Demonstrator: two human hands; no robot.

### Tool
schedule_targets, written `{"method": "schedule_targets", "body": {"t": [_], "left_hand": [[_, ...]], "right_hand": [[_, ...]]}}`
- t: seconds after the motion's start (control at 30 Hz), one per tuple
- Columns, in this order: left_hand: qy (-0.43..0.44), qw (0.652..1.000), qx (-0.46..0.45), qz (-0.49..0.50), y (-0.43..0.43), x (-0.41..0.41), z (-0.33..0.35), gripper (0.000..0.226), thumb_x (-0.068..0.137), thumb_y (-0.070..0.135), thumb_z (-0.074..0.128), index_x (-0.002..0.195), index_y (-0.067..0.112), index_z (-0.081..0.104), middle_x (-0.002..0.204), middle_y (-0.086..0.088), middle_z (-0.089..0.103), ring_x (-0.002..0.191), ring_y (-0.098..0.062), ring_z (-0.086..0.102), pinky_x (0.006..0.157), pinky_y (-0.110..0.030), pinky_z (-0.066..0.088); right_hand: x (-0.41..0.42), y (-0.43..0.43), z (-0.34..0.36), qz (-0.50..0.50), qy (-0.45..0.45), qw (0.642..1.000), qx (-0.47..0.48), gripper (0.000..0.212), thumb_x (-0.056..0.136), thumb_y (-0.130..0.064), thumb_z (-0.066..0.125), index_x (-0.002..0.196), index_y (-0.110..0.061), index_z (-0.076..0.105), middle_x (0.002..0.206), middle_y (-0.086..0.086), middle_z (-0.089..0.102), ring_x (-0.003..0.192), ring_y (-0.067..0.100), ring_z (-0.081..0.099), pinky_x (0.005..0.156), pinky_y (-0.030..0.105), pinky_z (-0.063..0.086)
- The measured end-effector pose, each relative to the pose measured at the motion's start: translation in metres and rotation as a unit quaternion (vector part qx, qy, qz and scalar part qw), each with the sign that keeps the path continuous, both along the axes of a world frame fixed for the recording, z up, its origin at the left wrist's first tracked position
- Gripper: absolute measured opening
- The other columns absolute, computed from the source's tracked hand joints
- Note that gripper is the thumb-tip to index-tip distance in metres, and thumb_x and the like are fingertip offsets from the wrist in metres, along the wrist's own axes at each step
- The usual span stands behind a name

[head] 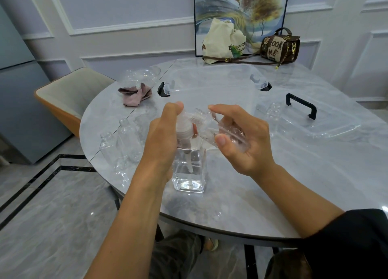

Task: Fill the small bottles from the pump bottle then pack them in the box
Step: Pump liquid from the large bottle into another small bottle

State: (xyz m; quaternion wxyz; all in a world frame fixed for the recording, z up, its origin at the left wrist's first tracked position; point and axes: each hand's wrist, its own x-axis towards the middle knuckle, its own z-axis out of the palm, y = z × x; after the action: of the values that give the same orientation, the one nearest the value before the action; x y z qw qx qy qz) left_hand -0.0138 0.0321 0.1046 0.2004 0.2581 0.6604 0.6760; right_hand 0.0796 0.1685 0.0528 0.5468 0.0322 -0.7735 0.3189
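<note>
The left hand [165, 132] wraps round the top of the pump bottle [189, 169], thumb up high. The right hand [241, 140] grips 1 small bottle [212, 127], tipped over, its mouth right by that top. If the little mouth slips, liquid could spill on the smooth stone table [273, 184]. Both bottles are see-through plastic; the pump bottle is square. The clear box [210, 90] sits behind the pump bottle.
</note>
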Motion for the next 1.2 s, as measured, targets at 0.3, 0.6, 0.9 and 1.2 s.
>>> {"method": "schedule_targets", "body": {"t": [0.3,0.6,0.9,1.2], "left_hand": [[0.005,1.0,-0.014,0.003,0.0,0.002,0.002,0.059,0.102,0.05,0.044,0.056,0.03,0.075,0.068,0.0,0.072,0.066,-0.015,0.065,0.075,-0.039,0.051],[0.025,1.0,-0.001,0.002,-0.001,0.007,0.002,0.07,0.081,0.086,0.04,0.072,0.03,0.081,0.097,-0.012,0.08,0.101,-0.03,0.074,0.104,-0.055,0.052],[0.051,0.999,0.016,-0.001,-0.002,0.008,0.001,0.064,0.071,0.088,0.032,0.063,0.044,0.077,0.097,-0.011,0.079,0.103,-0.029,0.073,0.104,-0.052,0.052],[0.024,1.0,0.002,0.006,0.0,0.001,-0.001,0.062,0.099,0.062,0.045,0.068,0.019,0.077,0.088,-0.019,0.077,0.08,-0.03,0.07,0.086,-0.045,0.053]], "right_hand": [[0.001,-0.002,0.002,-0.002,-0.007,1.0,-0.004,0.044,0.093,-0.029,0.059,0.119,0.006,0.068,0.074,-0.003,0.058,0.064,0.01,0.055,0.068,0.013,0.041],[-0.001,-0.002,0.002,-0.006,0.002,1.0,-0.012,0.043,0.095,-0.028,0.056,0.123,0.004,0.066,0.074,-0.002,0.057,0.065,-0.001,0.052,0.068,0.01,0.039],[-0.001,0.0,0.001,-0.006,0.004,1.0,-0.012,0.044,0.095,-0.027,0.056,0.123,0.005,0.065,0.078,-0.007,0.057,0.066,-0.004,0.051,0.068,0.009,0.039],[-0.001,0.0,0.0,-0.001,0.005,1.0,-0.005,0.044,0.094,-0.027,0.056,0.121,0.006,0.066,0.077,-0.007,0.057,0.066,-0.003,0.052,0.068,0.01,0.039]]}}
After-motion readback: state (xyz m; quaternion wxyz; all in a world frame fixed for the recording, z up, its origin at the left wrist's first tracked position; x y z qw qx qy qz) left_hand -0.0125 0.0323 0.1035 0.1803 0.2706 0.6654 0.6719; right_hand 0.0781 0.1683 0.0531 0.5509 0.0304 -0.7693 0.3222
